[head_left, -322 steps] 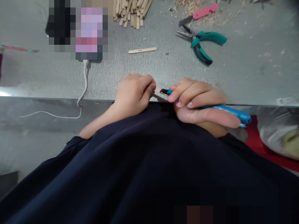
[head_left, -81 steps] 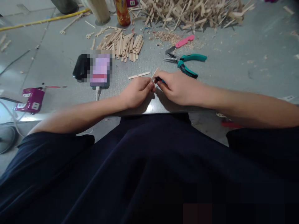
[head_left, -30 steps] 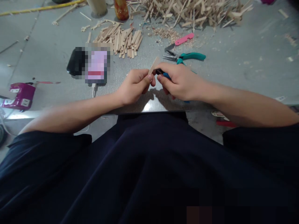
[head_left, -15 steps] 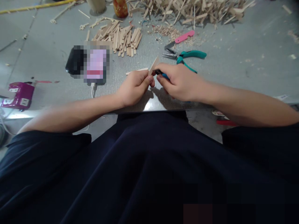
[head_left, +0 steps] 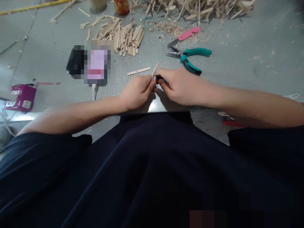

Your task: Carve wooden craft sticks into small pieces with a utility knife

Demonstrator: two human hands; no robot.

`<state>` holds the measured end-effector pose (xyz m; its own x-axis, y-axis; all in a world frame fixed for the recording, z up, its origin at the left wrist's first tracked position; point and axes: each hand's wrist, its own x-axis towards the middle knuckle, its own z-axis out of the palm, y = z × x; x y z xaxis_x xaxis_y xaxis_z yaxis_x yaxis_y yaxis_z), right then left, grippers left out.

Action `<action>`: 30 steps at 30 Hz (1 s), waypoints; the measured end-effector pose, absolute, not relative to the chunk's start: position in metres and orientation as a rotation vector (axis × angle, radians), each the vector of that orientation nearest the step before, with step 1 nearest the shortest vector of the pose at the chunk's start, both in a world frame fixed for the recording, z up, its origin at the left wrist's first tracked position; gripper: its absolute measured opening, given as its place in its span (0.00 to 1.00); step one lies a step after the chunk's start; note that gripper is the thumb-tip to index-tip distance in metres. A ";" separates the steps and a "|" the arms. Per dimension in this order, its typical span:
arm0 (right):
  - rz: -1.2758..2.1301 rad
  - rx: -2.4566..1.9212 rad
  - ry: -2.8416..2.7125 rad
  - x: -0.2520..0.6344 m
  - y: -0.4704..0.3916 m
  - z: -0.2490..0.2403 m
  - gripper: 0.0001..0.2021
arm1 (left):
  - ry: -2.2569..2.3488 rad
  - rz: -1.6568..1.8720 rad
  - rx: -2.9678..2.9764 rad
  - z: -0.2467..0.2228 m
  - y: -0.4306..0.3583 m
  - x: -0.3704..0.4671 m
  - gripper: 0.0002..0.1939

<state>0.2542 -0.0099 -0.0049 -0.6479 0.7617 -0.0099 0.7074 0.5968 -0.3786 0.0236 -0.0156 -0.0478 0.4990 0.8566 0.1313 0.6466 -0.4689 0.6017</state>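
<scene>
Over the desk (head_left: 249, 63), the left hand (head_left: 137, 91) pinches a stick (head_left: 155, 70) slanting forward-right; the right hand (head_left: 180, 85) grips a tool (head_left: 160, 77) beside it.

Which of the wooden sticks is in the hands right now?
The slanted stick gripped by the left hand, beside the right hand. It alone is held; the dark-marked stick lies on the table, and the pile sits farther back.

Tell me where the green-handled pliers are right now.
In the head view, the green-handled pliers lie on the table right of centre, just beyond the right hand and directly below the pink-handled knife in the picture.
</scene>
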 end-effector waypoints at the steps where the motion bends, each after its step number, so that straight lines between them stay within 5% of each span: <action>1: 0.602 -1.231 -2.654 0.254 -0.009 -0.004 0.13 | 1.231 0.588 2.267 -0.048 -0.016 0.024 0.21; 4: 0.800 -1.216 -2.624 0.254 -0.007 -0.002 0.15 | 1.239 0.581 2.269 -0.048 -0.016 0.023 0.20; 10: 0.284 -1.321 -2.789 0.251 -0.016 0.001 0.20 | 1.258 0.592 2.278 -0.045 -0.013 0.024 0.18; 20: 0.346 -1.281 -2.562 0.263 -0.001 -0.005 0.21 | 1.010 0.820 1.874 -0.045 -0.002 0.023 0.18; 30: 0.341 -1.004 -2.583 0.263 -0.004 -0.015 0.17 | 0.954 0.934 1.966 -0.056 -0.001 0.026 0.32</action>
